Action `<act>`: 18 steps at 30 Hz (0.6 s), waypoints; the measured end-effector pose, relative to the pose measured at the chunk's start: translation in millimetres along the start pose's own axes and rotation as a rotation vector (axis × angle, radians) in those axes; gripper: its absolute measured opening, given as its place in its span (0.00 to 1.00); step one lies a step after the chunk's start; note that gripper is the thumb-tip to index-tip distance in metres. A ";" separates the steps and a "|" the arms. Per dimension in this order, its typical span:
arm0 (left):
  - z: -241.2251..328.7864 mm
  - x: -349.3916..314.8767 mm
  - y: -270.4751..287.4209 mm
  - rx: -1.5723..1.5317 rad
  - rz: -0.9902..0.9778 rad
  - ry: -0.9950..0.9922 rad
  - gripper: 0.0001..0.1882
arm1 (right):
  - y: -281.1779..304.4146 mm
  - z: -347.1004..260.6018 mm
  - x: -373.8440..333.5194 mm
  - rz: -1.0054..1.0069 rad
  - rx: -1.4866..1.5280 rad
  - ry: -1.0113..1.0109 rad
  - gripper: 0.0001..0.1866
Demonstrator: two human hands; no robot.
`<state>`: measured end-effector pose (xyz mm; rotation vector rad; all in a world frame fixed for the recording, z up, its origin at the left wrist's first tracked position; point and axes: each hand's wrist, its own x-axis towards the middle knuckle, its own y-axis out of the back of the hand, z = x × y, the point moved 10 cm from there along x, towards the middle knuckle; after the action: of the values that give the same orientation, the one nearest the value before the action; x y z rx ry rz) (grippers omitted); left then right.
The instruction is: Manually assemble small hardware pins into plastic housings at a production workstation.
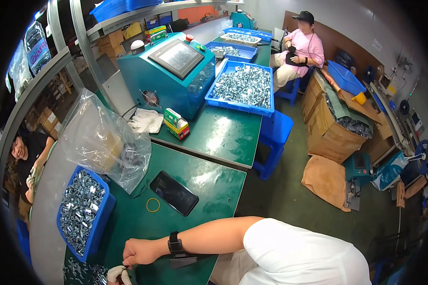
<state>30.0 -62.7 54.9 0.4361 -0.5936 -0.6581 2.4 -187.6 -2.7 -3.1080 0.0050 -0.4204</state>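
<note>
My right hand [141, 251], bare and with a black strap at the wrist, is closed low over the green table, its thumb and fingers pinched downward. My left hand [118, 274], with white coverings on the fingers, is closed right beside it at the picture's lower edge, mostly cut off. A small dark bit shows where the fingertips meet, too small to name. Next to my left hand lie loose small metal parts [78, 273]. Just beyond them stands a blue bin [100, 237] heaped with similar shiny metal pieces.
A black phone [174, 192], a yellow rubber band [153, 204] and a clear plastic bag [92, 133] lie on the table. Farther off are white gloves [146, 120], a small box [176, 124], a teal machine [171, 71] and a blue tray [240, 110]. Two people sit nearby.
</note>
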 end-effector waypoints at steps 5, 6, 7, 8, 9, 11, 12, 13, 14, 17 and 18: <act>5.0 0.0 -1.4 0.039 0.008 -0.022 0.07 | -1.5 8.0 0.9 -0.036 0.069 -0.062 0.14; 2.7 -0.2 -1.0 0.047 0.026 0.026 0.07 | -0.1 7.0 0.9 -0.024 0.070 -0.066 0.14; -0.8 -0.5 -0.2 0.055 0.042 0.074 0.07 | 1.3 6.2 0.7 -0.011 0.071 -0.069 0.14; -1.7 -0.5 -0.6 0.055 0.041 0.074 0.07 | 2.9 6.1 0.2 0.002 0.073 -0.072 0.14; -7.4 -1.0 -1.2 0.051 0.036 0.109 0.07 | 3.2 7.0 -0.5 0.004 0.073 -0.073 0.14; -15.7 -0.9 -2.6 0.044 0.029 0.178 0.07 | 4.2 5.1 -0.6 0.009 0.034 -0.033 0.13; -15.9 -0.3 -3.7 0.045 0.027 0.177 0.07 | 5.1 4.2 -0.6 0.012 0.016 -0.013 0.13; -14.2 0.8 -3.7 0.068 0.036 0.157 0.07 | 6.1 5.2 -0.4 0.013 0.017 -0.013 0.13; -11.9 1.9 -3.8 0.093 0.045 0.138 0.08 | 8.3 3.5 0.2 0.030 -0.014 0.014 0.12; -34.9 2.2 0.9 0.075 0.074 0.139 0.07 | 0.6 -0.3 3.3 0.031 -0.044 0.077 0.11; -53.7 -0.2 4.1 0.026 0.087 0.155 0.06 | 1.9 -6.6 3.3 0.056 -0.074 0.142 0.11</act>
<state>65.7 -49.5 16.8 0.4780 -0.4716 -0.5284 3.7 -189.6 4.6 -3.1329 0.1095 -0.6530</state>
